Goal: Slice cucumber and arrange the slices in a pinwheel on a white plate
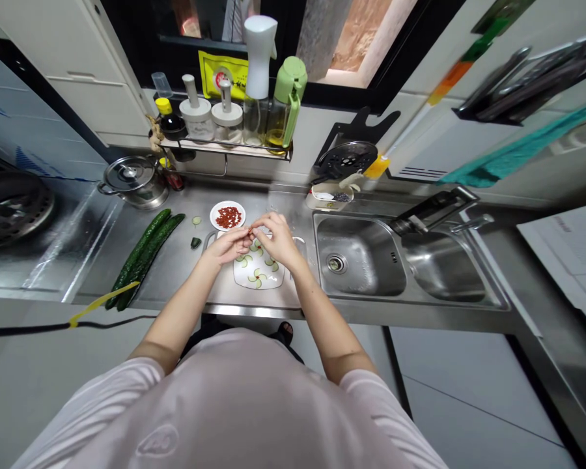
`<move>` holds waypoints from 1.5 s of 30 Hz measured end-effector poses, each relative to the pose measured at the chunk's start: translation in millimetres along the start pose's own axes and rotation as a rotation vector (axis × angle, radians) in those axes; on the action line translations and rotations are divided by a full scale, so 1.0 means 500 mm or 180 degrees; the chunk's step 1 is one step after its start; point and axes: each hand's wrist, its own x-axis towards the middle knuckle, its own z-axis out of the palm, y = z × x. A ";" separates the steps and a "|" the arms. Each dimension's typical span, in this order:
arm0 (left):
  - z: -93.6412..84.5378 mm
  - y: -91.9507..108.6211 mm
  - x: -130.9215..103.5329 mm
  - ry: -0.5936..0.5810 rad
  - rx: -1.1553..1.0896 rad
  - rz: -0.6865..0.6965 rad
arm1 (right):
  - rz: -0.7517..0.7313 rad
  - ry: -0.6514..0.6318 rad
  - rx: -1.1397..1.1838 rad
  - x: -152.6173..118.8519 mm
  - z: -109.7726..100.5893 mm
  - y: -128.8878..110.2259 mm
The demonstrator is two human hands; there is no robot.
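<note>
My left hand [230, 246] is turned palm up over a white plate [268, 280], its fingers loosely stretched. Above the plate's far side, my right hand [276, 238] pinches a small red piece, seemingly a goji berry [251, 229], close to the left fingertips. Whether the left fingers also touch it, I cannot tell. On the plate, thin green-edged cucumber slices [257, 279] form several pinwheels, with red bits at some centres. Just beyond my hands stands a small white dish [213, 221] of red pieces [228, 217].
Two whole cucumbers [149, 254] lie at the left, near a cucumber end [195, 243] and a slice [196, 221]. A lidded pot [134, 182] stands behind them. The double sink [361, 254] is at the right. A rack [224, 144] carries bottles and jars.
</note>
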 end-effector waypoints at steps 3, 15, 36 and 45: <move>-0.001 -0.002 -0.003 -0.0027 0.0071 0.0003 | -0.0015 -0.0060 0.0005 -0.005 0.003 0.003; -0.013 -0.025 -0.018 0.0288 0.0866 0.0217 | 0.0091 -0.0255 -0.0061 -0.039 0.020 0.012; -0.064 -0.050 -0.028 0.0663 0.2748 0.1283 | 0.0272 -0.0348 -0.0048 -0.077 0.065 0.024; -0.111 -0.057 -0.022 0.1181 0.3485 0.1713 | 0.0447 -0.0378 -0.0123 -0.089 0.086 0.042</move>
